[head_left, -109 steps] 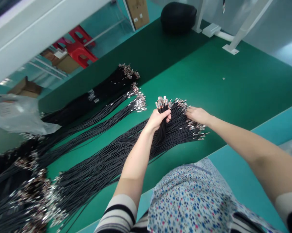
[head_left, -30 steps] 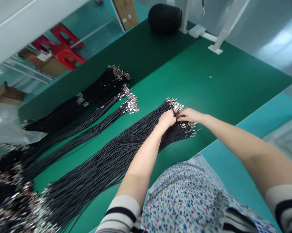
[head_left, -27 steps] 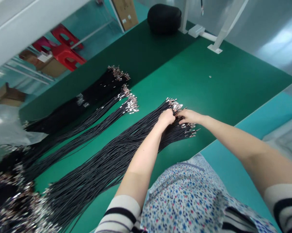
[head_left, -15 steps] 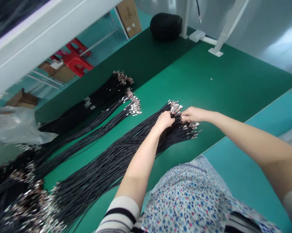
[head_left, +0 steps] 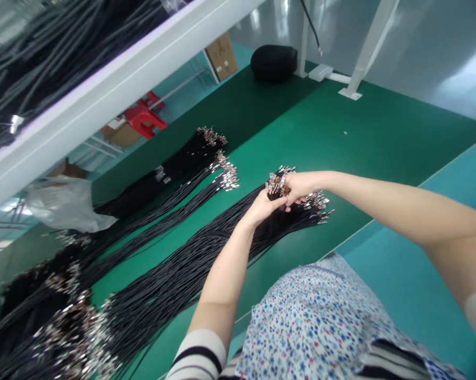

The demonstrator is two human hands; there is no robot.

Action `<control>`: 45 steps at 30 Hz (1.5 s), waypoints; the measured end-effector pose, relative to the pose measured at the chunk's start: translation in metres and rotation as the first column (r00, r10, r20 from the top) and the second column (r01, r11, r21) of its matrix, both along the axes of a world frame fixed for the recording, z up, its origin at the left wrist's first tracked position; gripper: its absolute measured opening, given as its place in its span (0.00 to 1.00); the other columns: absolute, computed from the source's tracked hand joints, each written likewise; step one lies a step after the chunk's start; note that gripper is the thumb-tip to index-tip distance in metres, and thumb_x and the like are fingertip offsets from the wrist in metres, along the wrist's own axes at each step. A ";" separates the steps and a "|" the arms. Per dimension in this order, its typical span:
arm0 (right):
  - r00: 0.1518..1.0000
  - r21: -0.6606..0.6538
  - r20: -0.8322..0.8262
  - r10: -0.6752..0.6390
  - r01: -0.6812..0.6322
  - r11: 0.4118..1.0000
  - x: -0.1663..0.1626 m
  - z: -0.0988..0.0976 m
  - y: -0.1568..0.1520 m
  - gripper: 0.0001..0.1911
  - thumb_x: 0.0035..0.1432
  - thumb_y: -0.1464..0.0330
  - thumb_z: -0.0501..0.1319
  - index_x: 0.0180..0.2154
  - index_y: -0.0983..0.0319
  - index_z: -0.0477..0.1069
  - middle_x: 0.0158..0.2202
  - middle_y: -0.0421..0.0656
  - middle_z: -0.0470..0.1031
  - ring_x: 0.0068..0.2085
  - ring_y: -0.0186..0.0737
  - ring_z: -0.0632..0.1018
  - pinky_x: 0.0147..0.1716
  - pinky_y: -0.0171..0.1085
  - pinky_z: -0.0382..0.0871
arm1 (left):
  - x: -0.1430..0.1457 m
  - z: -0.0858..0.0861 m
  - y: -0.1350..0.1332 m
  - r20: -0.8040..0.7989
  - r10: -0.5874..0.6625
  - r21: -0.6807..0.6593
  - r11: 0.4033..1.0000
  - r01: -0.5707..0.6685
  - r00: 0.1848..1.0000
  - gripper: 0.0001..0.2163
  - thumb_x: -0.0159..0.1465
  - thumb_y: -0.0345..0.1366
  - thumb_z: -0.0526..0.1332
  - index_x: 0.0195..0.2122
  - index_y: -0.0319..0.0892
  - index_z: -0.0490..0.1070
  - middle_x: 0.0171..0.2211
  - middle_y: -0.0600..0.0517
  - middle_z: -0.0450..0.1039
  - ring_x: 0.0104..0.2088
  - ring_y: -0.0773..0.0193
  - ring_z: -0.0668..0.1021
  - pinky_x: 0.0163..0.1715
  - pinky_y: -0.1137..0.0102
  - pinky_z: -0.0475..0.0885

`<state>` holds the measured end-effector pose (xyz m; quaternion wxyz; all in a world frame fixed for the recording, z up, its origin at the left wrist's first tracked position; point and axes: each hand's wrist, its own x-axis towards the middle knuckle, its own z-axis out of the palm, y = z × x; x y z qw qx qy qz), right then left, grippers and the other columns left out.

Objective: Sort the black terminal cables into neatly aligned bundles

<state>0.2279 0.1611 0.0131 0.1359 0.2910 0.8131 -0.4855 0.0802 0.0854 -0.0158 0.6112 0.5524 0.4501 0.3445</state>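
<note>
A long spread of thin black cables (head_left: 174, 264) with metal terminal ends lies across the green mat (head_left: 341, 137). My left hand (head_left: 264, 206) is closed round a small bunch of cable ends (head_left: 276, 184), lifted just above the pile. My right hand (head_left: 301, 186) is closed on the same bunch from the right, fingers pinching at the metal tips. More terminal tips (head_left: 319, 203) fan out on the mat just right of my hands.
Two more cable bundles (head_left: 174, 174) lie to the left, with a heap of terminals (head_left: 72, 327) at lower left. A clear plastic bag (head_left: 67, 203), a black pouch (head_left: 273, 60) and a white frame post (head_left: 364, 53) stand at the mat's edges.
Both hands have come together and lifted a small bunch of cable ends off the pile. The view has tilted upward, showing a shelf of cables overhead.
</note>
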 end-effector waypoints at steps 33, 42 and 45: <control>0.906 0.325 -0.224 -0.360 0.418 0.848 0.017 0.015 -0.021 0.11 0.55 0.73 0.52 0.33 0.66 0.74 0.28 0.43 0.73 0.29 0.34 0.69 0.31 0.34 0.60 | -0.004 -0.001 0.005 0.029 0.057 -0.111 0.992 -0.053 0.998 0.10 0.46 0.33 0.67 0.26 0.34 0.70 0.22 0.52 0.71 0.22 0.71 0.71 0.26 0.73 0.67; 0.722 0.009 -0.327 -0.610 0.648 0.762 0.021 -0.010 -0.004 0.10 0.55 0.71 0.55 0.36 0.66 0.73 0.23 0.41 0.71 0.24 0.32 0.69 0.29 0.34 0.63 | -0.007 -0.001 0.026 0.084 -0.032 -0.292 0.955 0.055 0.996 0.11 0.47 0.35 0.67 0.24 0.34 0.67 0.18 0.51 0.70 0.20 0.68 0.72 0.24 0.71 0.68; 0.694 0.034 -0.312 -0.649 0.691 0.722 0.036 -0.063 0.001 0.12 0.58 0.67 0.54 0.41 0.64 0.72 0.28 0.42 0.73 0.27 0.33 0.71 0.31 0.35 0.65 | -0.010 -0.009 0.026 0.079 0.065 -0.237 0.971 -0.044 0.995 0.12 0.48 0.35 0.66 0.20 0.36 0.62 0.13 0.57 0.62 0.14 0.73 0.66 0.19 0.73 0.65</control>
